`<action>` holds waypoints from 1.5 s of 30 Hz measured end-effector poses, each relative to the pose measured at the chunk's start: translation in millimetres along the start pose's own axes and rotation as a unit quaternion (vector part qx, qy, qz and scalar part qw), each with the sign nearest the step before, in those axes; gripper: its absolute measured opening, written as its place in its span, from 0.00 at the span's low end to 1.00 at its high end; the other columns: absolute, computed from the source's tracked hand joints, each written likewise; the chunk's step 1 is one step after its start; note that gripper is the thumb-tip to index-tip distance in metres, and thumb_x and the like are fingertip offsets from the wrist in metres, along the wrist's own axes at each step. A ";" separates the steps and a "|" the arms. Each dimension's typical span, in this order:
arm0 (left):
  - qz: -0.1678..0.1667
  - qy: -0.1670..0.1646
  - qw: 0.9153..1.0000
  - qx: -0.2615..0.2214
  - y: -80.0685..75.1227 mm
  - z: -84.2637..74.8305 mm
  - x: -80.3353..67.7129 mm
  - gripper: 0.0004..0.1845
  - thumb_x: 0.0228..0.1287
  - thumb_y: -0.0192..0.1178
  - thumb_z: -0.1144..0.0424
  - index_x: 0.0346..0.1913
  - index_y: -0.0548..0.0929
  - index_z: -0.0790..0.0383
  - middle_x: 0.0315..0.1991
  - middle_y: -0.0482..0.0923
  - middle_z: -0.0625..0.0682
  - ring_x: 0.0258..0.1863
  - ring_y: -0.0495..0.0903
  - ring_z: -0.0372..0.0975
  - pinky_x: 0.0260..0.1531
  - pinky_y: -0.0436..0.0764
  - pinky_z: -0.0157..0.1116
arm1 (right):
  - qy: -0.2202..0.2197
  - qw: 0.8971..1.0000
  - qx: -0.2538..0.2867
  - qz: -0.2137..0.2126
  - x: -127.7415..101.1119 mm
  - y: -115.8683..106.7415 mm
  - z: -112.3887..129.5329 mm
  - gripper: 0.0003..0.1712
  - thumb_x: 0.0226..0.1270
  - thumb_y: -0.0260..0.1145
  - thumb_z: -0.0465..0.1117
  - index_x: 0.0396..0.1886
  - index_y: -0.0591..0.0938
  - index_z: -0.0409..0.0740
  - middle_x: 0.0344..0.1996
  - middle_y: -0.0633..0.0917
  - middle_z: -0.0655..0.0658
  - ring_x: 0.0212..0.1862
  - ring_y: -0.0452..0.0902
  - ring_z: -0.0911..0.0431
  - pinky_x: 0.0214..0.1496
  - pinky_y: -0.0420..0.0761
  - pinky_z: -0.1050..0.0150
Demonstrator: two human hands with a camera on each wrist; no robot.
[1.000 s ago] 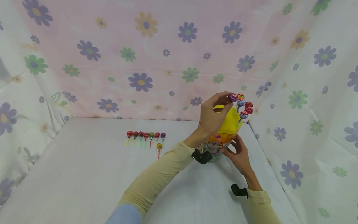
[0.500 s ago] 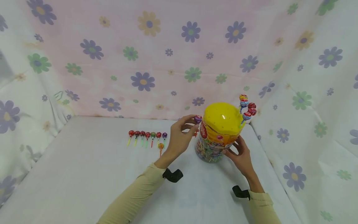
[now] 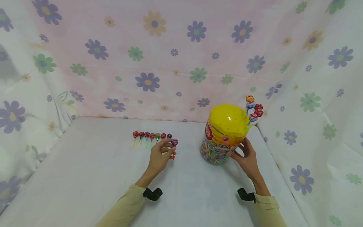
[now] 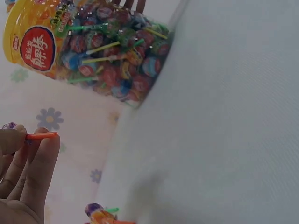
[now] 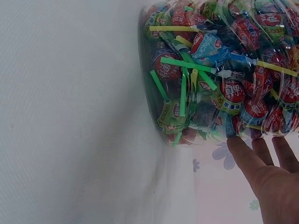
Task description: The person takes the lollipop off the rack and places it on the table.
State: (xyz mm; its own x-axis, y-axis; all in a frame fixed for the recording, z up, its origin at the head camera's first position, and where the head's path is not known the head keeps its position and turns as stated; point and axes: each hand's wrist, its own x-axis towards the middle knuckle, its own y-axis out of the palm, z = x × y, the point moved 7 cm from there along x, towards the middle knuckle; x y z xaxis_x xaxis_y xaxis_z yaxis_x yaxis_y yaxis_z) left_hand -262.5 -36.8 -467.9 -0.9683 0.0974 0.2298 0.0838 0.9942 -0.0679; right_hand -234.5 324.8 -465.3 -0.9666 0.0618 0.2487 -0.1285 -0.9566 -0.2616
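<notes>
My left hand [image 3: 158, 159] pinches a purple-wrapped lollipop [image 3: 174, 142] by its orange stick [image 4: 43, 136], between thumb and fingers. It is just in front of the right end of a row of lollipops [image 3: 147, 134]. An orange-wrapped lollipop [image 4: 102, 216] shows at the bottom of the left wrist view; the hand hides it in the head view. On the right stands a clear jar [image 3: 216, 149] full of wrapped lollipops, with a yellow lid [image 3: 229, 118]. My right hand [image 3: 247, 162] touches the jar's right side low down, fingertips against the clear wall [image 5: 229, 130].
Several lollipops [image 3: 253, 117] stick up from the right edge of the lid. Everything rests on a white-covered table [image 3: 193, 192]. Flower-patterned cloth [image 3: 175, 75] hangs behind it and at both sides.
My left hand has moved away from the jar's lid, leftward and down to the lollipop row, carrying the purple lollipop from the lid. The right hand has stayed at the jar.
</notes>
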 end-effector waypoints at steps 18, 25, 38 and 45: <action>-0.048 -0.075 0.994 0.060 -37.4 44.4 -14.1 0.17 0.64 0.67 0.74 0.56 0.83 0.68 0.41 0.86 0.64 0.34 0.88 0.47 0.27 0.87 0.31 | 0.001 1.000 0.000 -0.004 0.5 -1.1 -4.4 0.52 0.66 0.71 0.32 0.82 0.55 0.59 0.76 0.65 0.41 0.69 0.68 0.58 0.61 0.77 0.72; -0.071 -0.070 0.983 0.154 -51.8 51.9 -4.3 0.16 0.63 0.70 0.69 0.54 0.85 0.67 0.37 0.88 0.61 0.36 0.89 0.48 0.31 0.85 0.31 | -0.004 1.000 0.002 -0.004 0.1 -0.9 -3.3 0.52 0.66 0.71 0.30 0.82 0.55 0.58 0.75 0.66 0.41 0.68 0.68 0.59 0.61 0.77 0.73; -0.069 -0.070 0.972 0.212 -53.8 61.6 13.3 0.16 0.63 0.69 0.71 0.53 0.84 0.72 0.35 0.88 0.62 0.31 0.87 0.46 0.27 0.79 0.28 | 0.012 1.000 0.000 -0.003 -0.9 1.0 -4.9 0.52 0.66 0.72 0.33 0.82 0.55 0.59 0.76 0.64 0.41 0.70 0.68 0.54 0.61 0.77 0.71; -0.071 -0.069 0.967 0.236 -50.9 58.0 17.1 0.16 0.62 0.70 0.70 0.51 0.84 0.73 0.32 0.87 0.61 0.23 0.81 0.38 0.23 0.76 0.29 | 0.011 1.000 -0.001 -0.005 0.0 0.0 -3.7 0.52 0.66 0.72 0.33 0.82 0.55 0.60 0.76 0.65 0.41 0.71 0.67 0.49 0.62 0.77 0.69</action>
State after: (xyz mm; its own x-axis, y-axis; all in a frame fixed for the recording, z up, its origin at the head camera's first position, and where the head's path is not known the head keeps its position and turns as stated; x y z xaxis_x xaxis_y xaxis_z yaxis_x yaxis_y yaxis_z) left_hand -297.0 -88.4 -516.8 -0.9873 -0.0775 0.1390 -0.1363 0.8624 -0.4876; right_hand -235.3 325.9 -468.8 -0.9700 0.0772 0.2305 -0.1383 -0.9551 -0.2620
